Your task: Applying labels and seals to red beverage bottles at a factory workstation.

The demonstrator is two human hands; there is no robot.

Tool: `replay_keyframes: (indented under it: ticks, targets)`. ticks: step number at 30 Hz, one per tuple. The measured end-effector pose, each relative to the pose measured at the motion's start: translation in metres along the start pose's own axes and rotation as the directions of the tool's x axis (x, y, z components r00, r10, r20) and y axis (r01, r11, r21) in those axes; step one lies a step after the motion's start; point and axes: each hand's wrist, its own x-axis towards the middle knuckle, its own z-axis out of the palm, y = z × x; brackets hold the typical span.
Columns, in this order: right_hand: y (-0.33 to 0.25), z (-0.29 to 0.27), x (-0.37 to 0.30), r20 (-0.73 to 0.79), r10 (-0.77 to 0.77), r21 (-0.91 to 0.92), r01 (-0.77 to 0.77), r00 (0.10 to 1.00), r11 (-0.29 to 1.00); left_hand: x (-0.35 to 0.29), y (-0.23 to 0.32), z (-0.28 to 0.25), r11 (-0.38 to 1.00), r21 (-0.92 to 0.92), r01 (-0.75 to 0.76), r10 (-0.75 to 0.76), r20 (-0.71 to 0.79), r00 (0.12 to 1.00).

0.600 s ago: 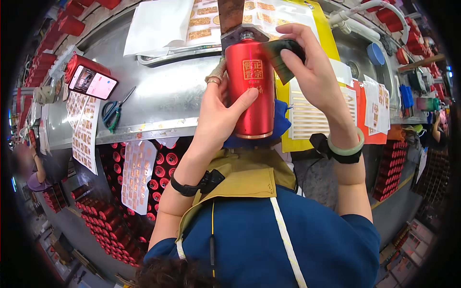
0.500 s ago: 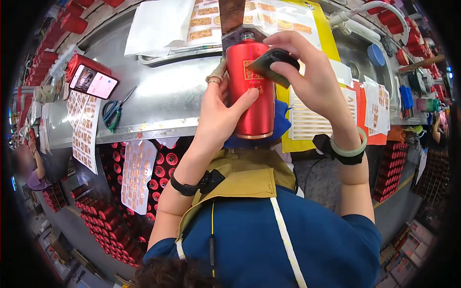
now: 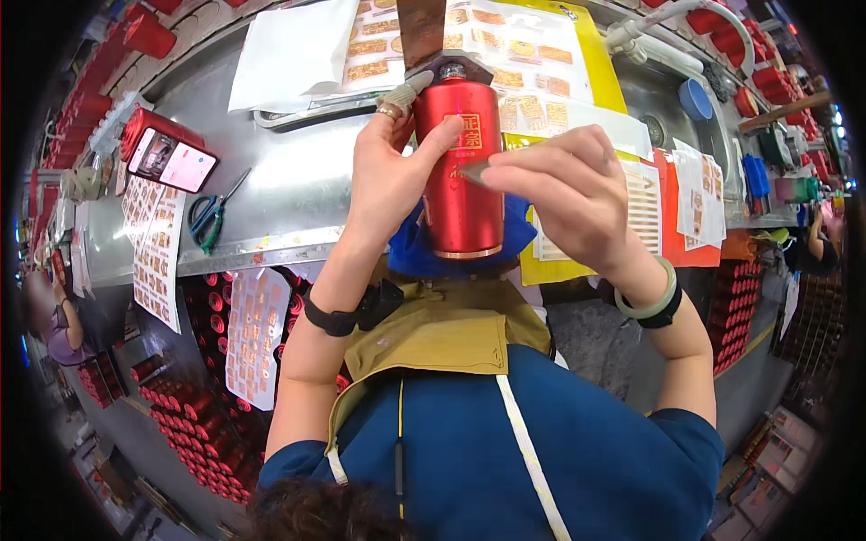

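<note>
A glossy red bottle (image 3: 462,212) with gold characters on its front lies with its neck pointing away from me, against a dark bracket on the bench. My left hand (image 3: 392,162) is wrapped round its left side. The thumb presses beside the gold square label (image 3: 470,132), and light covers sit on some fingertips. My right hand (image 3: 568,194) pinches a dark flat scraper (image 3: 474,171), seen nearly edge-on. Its tip is at the small gold lettering below the square label. The fingers hide most of the scraper. A blue cloth (image 3: 516,230) shows beneath the bottle.
Sheets of gold stickers (image 3: 158,243) and a white paper stack (image 3: 293,54) lie on the metal bench (image 3: 289,180). Scissors (image 3: 209,216) and a phone (image 3: 171,160) are at the left. A blue bowl (image 3: 695,99) and faucet (image 3: 631,36) stand far right. Red bottles (image 3: 198,428) fill racks below.
My right hand has moved down and turned, so the scraper now shows edge-on at the lower lettering. My left hand has slid up the bottle, with its thumb now beside the square label.
</note>
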Motion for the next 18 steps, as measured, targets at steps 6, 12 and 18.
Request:
replay_keyframes:
  ticks: [6,12,18]
  targets:
    - [-0.019,0.010,0.003,0.149,-0.127,0.198,0.097,0.981,0.975,0.004,-0.004,0.000,1.000,0.006,0.025,-0.025,-0.044,0.999]
    - [0.042,0.040,0.056,0.023,0.015,-0.084,-0.013,1.000,0.996,0.008,-0.003,-0.013,0.989,-0.088,0.118,-0.127,-0.098,0.987]
    - [0.050,0.039,0.004,-0.045,-0.278,-0.020,0.278,0.959,0.961,-0.002,0.003,-0.030,0.975,-0.056,0.214,-0.217,-0.069,0.974]
